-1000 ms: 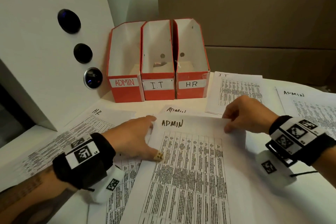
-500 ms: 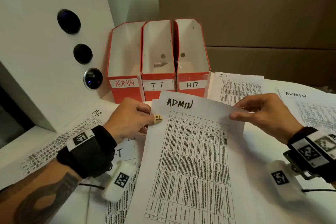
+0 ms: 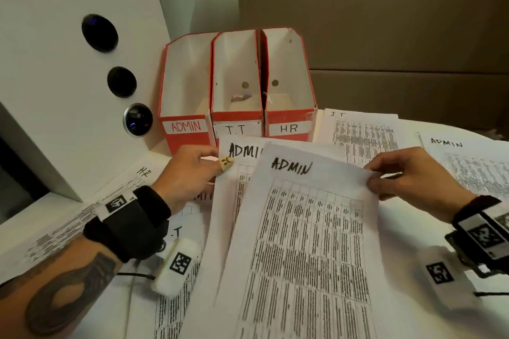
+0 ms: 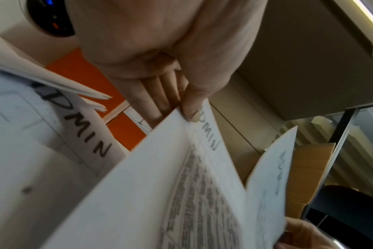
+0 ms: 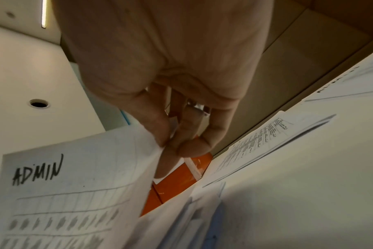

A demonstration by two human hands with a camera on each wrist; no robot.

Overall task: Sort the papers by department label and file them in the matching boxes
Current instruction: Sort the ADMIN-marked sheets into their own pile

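Three orange file boxes stand at the back: ADMIN (image 3: 185, 126), IT (image 3: 237, 129) and HR (image 3: 289, 128). Two printed sheets headed ADMIN are lifted off the table and fanned apart. My left hand (image 3: 192, 170) pinches the top left corner of the rear ADMIN sheet (image 3: 234, 170), thumb on top (image 4: 189, 107). My right hand (image 3: 407, 173) pinches the top right corner of the front ADMIN sheet (image 3: 303, 228); its thumb and fingertips clamp the paper edge (image 5: 160, 148). Both sheets hang just in front of the boxes.
More sheets lie on the white table: an HR sheet (image 3: 82, 217) at the left, an IT sheet (image 3: 363, 135) and another ADMIN sheet (image 3: 468, 162) at the right, an IT sheet (image 3: 176, 242) under my left wrist. A white panel with round lenses (image 3: 121, 81) stands left.
Both hands lifted the ADMIN sheets off the table and toward the boxes. The two sheets have now slid apart, the front one shifted right with my right hand.
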